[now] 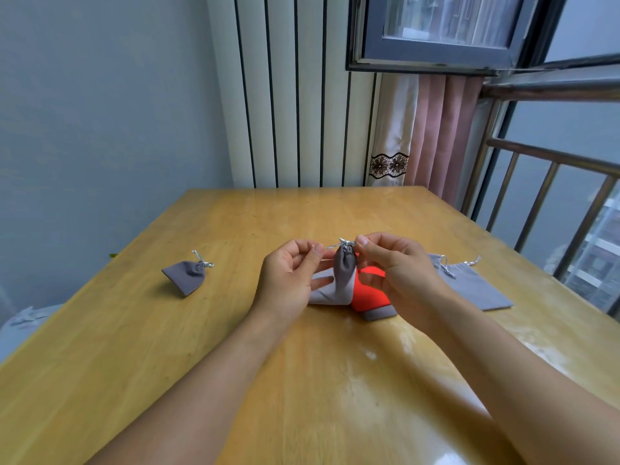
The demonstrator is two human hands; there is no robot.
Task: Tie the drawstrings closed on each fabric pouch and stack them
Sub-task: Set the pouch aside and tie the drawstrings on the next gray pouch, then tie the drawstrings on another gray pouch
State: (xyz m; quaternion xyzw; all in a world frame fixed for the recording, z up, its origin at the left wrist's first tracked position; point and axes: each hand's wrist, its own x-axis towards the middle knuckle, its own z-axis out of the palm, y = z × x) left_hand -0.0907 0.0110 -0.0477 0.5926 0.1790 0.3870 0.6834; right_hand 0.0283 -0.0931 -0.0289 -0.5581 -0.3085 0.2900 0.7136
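A small grey pouch (344,269) hangs upright over the middle of the wooden table (235,330), its neck gathered by a silver drawstring (345,244). My left hand (290,275) pinches one string end on the left. My right hand (392,266) pinches the other end at the neck. Under the hands lie an orange-red pouch (370,293) and a pale grey pouch (323,290). A tied grey pouch (186,276) sits apart to the left. A large flat grey pouch (476,286) lies to the right.
A pale object with a bow (23,322) shows off the table's left edge. A white radiator (295,95) and a curtain (419,139) stand behind the table. A window railing (553,182) runs along the right side.
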